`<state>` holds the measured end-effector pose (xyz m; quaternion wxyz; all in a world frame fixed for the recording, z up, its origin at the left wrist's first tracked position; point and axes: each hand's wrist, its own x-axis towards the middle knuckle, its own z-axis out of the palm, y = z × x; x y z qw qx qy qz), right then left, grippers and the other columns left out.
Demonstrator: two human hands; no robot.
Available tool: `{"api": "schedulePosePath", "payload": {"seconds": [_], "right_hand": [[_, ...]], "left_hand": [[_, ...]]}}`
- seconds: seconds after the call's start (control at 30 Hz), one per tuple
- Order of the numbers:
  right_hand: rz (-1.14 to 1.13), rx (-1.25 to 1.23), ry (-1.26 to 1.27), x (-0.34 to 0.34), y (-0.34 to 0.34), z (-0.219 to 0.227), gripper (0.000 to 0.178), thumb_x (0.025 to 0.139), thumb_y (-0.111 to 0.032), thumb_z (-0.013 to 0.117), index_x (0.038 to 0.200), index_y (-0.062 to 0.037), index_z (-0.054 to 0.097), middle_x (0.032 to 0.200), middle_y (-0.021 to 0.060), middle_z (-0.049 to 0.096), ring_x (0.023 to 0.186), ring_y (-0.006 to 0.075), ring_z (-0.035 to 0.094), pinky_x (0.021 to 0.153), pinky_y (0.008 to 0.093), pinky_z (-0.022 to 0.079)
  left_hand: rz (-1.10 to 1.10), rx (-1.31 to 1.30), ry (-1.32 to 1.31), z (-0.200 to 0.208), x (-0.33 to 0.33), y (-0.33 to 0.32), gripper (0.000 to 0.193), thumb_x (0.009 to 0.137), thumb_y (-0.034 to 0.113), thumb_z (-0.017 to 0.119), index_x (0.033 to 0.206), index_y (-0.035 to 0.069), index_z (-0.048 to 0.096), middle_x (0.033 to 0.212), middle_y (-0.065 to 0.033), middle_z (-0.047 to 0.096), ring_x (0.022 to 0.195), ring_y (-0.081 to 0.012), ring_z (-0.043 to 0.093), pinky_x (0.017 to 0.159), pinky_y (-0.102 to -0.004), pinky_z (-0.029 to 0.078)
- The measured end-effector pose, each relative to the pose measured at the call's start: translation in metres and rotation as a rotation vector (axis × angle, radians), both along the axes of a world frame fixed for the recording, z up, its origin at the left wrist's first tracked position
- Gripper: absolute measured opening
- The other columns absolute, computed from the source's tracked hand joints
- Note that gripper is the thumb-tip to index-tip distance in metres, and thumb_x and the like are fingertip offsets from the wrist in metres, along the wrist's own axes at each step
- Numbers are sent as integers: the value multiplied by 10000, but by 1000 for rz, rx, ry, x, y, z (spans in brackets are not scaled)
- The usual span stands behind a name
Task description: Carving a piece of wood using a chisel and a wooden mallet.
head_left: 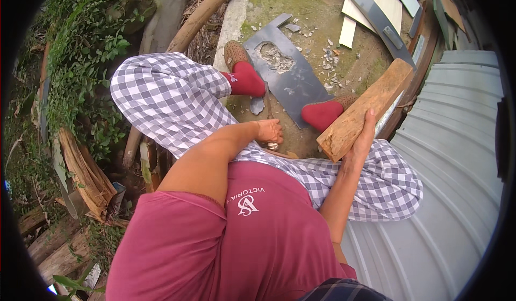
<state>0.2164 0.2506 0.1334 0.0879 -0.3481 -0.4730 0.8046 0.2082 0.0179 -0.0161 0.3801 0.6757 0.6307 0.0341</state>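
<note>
My right hand (364, 137) grips a thick, rough-cut wooden block (365, 110) near its lower end, thumb along its edge. The block is tilted, its far end pointing up and right. Low between my legs, my left hand (270, 131) is closed around a thin, dark, rod-like tool (270, 107). A small silvery metal part (273, 146) shows just below that fist; I cannot make out the tool's kind. Ahead lies a flat dark grey panel (298, 94) with a ragged hole through it, between my feet in red socks. Grey shards show inside the hole.
Broken grey chips (330, 59) are scattered on the mossy concrete (312, 0). Pale boards (348, 29) and a grey strip (384, 24) lie at the far right. Corrugated metal sheeting (430, 193) covers the right side. Leafy plants (80, 69) and split logs (83, 172) fill the left.
</note>
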Motion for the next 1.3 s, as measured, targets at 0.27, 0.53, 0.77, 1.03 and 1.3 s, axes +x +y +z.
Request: {"api": "schedulePosePath", "payload": {"seconds": [0.27,0.53,0.77,1.03,1.3], "right_hand": [[-111,-149,-49,-6,1,10,470,925,-369,507,1171,31,489,1003,130,581,868,203,616,720,322,519],[-70,-141,-53,-2,-1,12,468,926,-375,508,1170,24,493,1001,129,589,885,205,615,746,321,516],[-47,-193,-19,-2,-4,8,527,884,-414,582,1179,12,490,980,120,594,830,209,626,699,316,537],[-14,-170,-54,-2,-3,3,469,920,-372,527,1157,32,495,983,122,584,857,185,612,718,312,515],[-21,-166,-90,-3,-4,5,503,915,-396,527,1174,34,490,994,126,585,862,190,615,725,312,519]], "left_hand": [[444,614,117,67,-39,55,282,692,126,683,912,151,509,898,-27,511,932,-218,513,844,-378,374],[328,176,470,12,-101,34,202,819,143,553,1014,184,527,912,-9,603,882,-207,586,783,-371,404],[789,60,655,-27,-185,-15,347,725,221,693,1028,146,541,983,-73,635,958,-263,616,785,-401,456],[873,-170,363,-44,-201,-14,441,682,290,750,1052,122,577,1022,-126,650,999,-303,616,809,-433,490],[875,-259,361,-39,-204,-8,438,690,306,737,1066,125,604,1034,-145,651,994,-303,621,823,-409,496]]}}
